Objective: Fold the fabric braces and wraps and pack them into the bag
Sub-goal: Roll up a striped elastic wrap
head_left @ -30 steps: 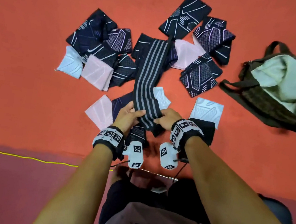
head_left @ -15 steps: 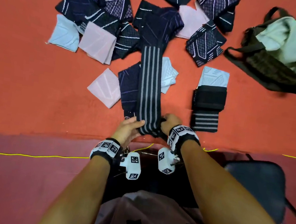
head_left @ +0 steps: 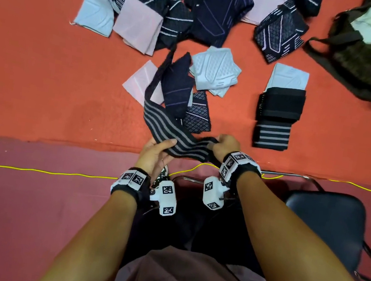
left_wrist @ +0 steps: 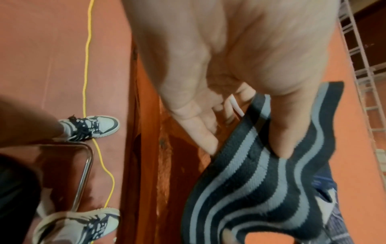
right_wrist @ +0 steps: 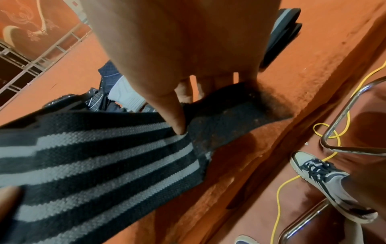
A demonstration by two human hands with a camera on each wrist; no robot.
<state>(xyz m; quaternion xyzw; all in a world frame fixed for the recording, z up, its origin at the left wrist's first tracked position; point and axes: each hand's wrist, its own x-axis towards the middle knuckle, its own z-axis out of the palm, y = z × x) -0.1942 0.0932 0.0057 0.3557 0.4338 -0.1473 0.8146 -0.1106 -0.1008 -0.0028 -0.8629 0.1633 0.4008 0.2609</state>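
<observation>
- The striped wrap, black with grey lengthwise stripes, hangs in the air between both hands, just above the near edge of the orange mat.
- The right hand pinches the wrap's plain black end; in the right wrist view the thumb presses down at the seam where the stripes stop, with the other fingers curled underneath.
- The left hand holds the wrap a little further along, thumb on top of the stripes and fingers beneath, so the band runs across its palm.
- From the left hand the wrap climbs away to the far left, twists onto its edge, and trails over a dark folded brace on the mat.
- More folded braces, dark patterned and pale ones, lie scattered across the far part of the mat.
- A folded striped wrap lies to the right, well clear of the hands.
- The bag sits open at the far right, pale lining showing.
- A yellow cord crosses the floor near the person's feet.
</observation>
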